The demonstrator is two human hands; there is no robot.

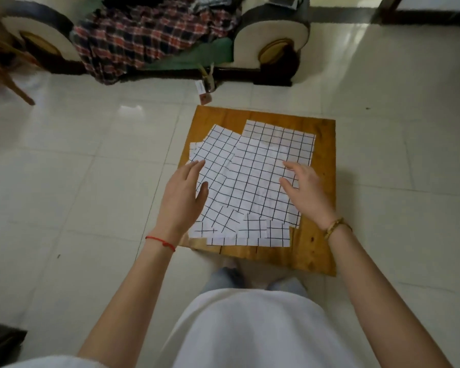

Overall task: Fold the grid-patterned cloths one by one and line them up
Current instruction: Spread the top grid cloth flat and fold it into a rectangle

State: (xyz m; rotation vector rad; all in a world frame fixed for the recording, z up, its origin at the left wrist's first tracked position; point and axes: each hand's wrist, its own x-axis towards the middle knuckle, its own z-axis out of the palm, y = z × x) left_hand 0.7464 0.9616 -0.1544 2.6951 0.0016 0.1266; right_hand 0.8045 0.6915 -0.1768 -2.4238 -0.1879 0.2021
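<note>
Several white cloths with a black grid (pixel 252 179) lie unfolded in a loose, overlapping pile on a small wooden table (pixel 316 251). Their corners fan out at the far left and along the near edge. My left hand (pixel 182 197) hovers over the pile's left edge, fingers spread and holding nothing. My right hand (pixel 304 187) is over the pile's right side, fingers apart, its fingertips just above or touching the top cloth. Neither hand grips a cloth.
The table stands on a pale tiled floor (pixel 91 181). Beyond it is a sofa (pixel 271 35) draped with a red plaid cloth (pixel 144 41) and a green cloth (pixel 197 57). A wooden chair leg (pixel 14 83) is at the far left. My knees are just below the table's near edge.
</note>
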